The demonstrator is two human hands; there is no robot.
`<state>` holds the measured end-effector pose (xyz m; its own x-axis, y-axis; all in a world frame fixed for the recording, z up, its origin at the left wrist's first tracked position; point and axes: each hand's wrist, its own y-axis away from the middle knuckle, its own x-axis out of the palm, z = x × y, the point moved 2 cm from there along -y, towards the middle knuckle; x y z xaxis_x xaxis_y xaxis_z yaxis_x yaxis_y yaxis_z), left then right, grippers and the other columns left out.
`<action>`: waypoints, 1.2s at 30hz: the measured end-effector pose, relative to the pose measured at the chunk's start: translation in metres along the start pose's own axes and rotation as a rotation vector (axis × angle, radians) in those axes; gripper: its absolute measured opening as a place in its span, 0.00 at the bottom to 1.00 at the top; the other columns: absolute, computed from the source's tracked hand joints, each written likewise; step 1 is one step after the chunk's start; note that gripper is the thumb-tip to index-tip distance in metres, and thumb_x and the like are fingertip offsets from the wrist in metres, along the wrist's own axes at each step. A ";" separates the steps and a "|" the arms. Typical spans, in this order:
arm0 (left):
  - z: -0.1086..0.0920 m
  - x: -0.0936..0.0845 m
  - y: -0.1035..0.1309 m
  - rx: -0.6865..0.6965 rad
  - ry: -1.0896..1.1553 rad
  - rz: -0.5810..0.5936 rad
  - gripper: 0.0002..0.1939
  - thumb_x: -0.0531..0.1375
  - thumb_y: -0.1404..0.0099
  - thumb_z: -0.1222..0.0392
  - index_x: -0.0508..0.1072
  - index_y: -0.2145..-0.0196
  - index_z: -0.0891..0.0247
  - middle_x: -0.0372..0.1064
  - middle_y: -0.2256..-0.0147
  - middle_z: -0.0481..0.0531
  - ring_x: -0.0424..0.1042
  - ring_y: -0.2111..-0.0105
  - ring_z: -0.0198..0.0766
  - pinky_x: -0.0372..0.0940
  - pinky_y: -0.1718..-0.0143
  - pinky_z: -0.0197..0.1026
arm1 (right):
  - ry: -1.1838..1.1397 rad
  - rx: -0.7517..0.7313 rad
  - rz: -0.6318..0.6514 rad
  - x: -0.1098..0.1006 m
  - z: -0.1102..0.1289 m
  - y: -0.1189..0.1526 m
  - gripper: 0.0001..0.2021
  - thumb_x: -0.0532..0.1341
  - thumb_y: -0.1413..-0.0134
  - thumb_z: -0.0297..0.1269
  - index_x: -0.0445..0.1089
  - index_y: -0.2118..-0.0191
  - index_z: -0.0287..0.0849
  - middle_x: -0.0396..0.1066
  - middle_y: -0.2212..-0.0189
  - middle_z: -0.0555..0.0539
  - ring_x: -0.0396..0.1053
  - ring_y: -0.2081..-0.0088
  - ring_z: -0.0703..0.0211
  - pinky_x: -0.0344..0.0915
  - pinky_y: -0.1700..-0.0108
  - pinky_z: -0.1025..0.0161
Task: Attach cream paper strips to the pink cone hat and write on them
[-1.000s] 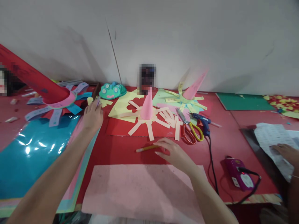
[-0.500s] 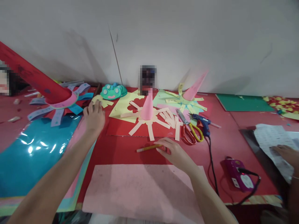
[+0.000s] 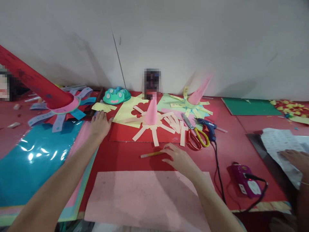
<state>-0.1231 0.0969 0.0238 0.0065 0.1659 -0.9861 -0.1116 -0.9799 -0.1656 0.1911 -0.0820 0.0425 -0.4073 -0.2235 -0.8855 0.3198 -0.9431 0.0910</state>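
My left hand [image 3: 100,124] is at the yellow paper cut-out [image 3: 101,107], left of centre, with something small and bluish at its fingertips; what it grips, if anything, is hidden. My right hand [image 3: 175,154] rests by the end of a yellow pencil-like stick [image 3: 152,154], thumb and fingers apart. In front lies a pink sheet [image 3: 147,196]. Behind the stick stands a pink paper cone [image 3: 151,112] on a flower-shaped base with pale strips spread round it. Scissors [image 3: 197,137] with red and yellow handles lie to the right, beside a blue glue gun [image 3: 211,129].
A purple power box [image 3: 247,180] with a black cable sits at the right. A large red cone [image 3: 36,77] and a shiny blue sheet [image 3: 36,161] occupy the left. Green frog cut-outs [image 3: 116,96] lie near the wall. Another person's hand [image 3: 295,159] touches paper at far right.
My left hand has shifted slightly right and down, and the yellow cut-out beside it shows more fully. My right hand's thumb and fingers have spread apart near the stick.
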 end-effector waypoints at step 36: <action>-0.142 -0.007 0.084 0.078 1.160 -0.031 0.12 0.47 0.31 0.55 0.67 0.59 0.61 0.69 0.63 0.52 0.69 0.64 0.37 0.63 0.61 0.39 | -1.521 0.291 -0.616 0.011 -0.021 -0.074 0.10 0.64 0.54 0.42 0.68 0.66 0.44 0.60 0.82 0.57 0.56 0.81 0.71 0.56 0.80 0.71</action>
<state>0.0084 -0.0023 0.0148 0.9116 -0.0509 -0.4079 -0.1560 -0.9609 -0.2288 0.1811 -0.0092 0.0167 -0.8650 0.3192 0.3872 -0.2821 -0.9475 0.1507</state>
